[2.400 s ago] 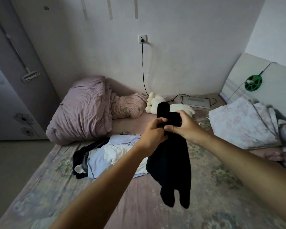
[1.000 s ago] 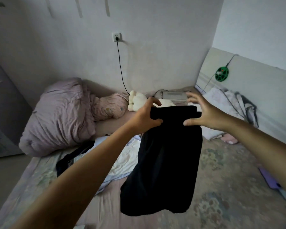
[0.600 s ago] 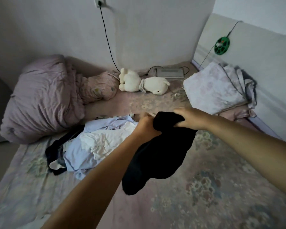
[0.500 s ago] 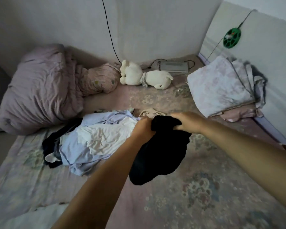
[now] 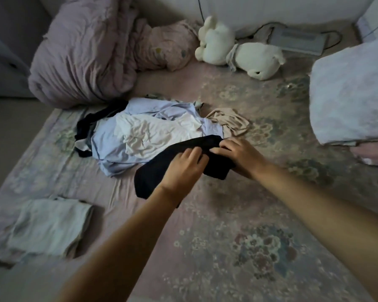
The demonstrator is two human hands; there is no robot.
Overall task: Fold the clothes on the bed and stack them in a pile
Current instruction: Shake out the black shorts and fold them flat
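A black garment [image 5: 155, 175] lies low over the floral bed sheet [image 5: 238, 225], partly on the edge of a heap of unfolded clothes [image 5: 144, 131] in light blue, white and dark fabric. My left hand [image 5: 183, 166] grips the garment near its middle, fingers curled into the cloth. My right hand [image 5: 236, 155] holds its upper right end, thumb on top. A beige garment [image 5: 229, 123] lies crumpled just beyond my right hand. A folded pale green garment [image 5: 46, 227] rests flat at the bed's near left.
A bunched lilac duvet [image 5: 83, 53] and a pink pillow [image 5: 164, 49] fill the far left. A white plush toy [image 5: 234, 46] lies by the wall, with a grey device [image 5: 297, 40] and cable behind it. A folded floral blanket [image 5: 349, 92] sits at right.
Both hands brought the black garment down from chest height to the bed. The view tilted downward, and the folded pale green garment came into sight at the left.
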